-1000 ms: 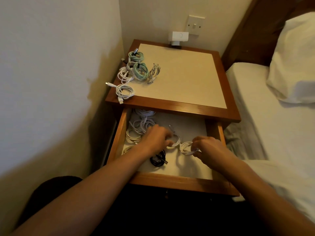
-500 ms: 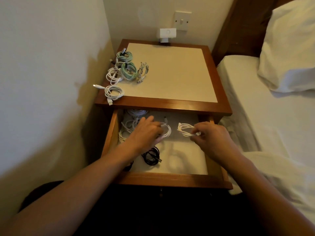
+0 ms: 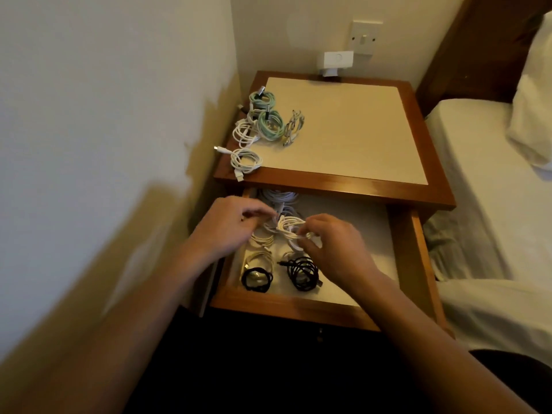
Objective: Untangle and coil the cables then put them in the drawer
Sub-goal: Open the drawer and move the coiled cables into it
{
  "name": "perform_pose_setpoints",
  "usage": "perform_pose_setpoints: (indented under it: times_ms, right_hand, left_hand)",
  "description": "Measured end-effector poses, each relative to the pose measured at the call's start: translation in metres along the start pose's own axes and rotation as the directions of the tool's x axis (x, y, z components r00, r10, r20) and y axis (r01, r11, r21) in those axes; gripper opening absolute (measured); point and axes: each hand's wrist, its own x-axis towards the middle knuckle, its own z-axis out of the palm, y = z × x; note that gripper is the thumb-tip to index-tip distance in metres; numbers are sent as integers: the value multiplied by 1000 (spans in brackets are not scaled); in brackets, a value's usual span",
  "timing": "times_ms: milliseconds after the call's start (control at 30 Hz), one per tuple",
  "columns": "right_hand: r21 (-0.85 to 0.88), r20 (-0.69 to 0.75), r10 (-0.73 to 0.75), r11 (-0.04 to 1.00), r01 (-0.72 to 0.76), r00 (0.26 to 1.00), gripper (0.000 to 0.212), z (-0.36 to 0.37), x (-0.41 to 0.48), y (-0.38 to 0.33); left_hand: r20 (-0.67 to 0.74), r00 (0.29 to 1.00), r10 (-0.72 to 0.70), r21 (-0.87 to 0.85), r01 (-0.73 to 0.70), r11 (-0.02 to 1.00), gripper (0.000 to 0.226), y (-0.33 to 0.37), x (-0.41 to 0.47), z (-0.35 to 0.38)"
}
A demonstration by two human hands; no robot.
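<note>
- White coiled cable (image 3: pixel 288 228): held over the open drawer (image 3: pixel 409 264), above other stowed coils (image 3: pixel 301 271).
- Left hand (image 3: pixel 230 227): grip pinched on the cable's far end.
- Right hand (image 3: pixel 337 249): grip pinched on its near loops.

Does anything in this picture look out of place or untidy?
Mostly tidy. One white coil at the nightstand's front left corner has its plug hanging over the wooden edge, so it could slip off. The right hand holds another white cable over the drawer.
</note>
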Motion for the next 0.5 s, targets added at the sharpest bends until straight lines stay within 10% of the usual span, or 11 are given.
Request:
perform_pose_setpoints:
  times_ms: [267, 500]
  right_hand:
    - [-210, 374, -133, 952, 224, 918, 27, 41, -2, -9]
    - [-64, 348, -146, 982, 179, 926, 36, 12, 1, -9]
  left_hand:
    - [-177, 974, -138, -161, 110, 981, 14, -15, -13, -9]
    - [-253, 963, -95, -82, 77, 994, 18, -14, -2, -10]
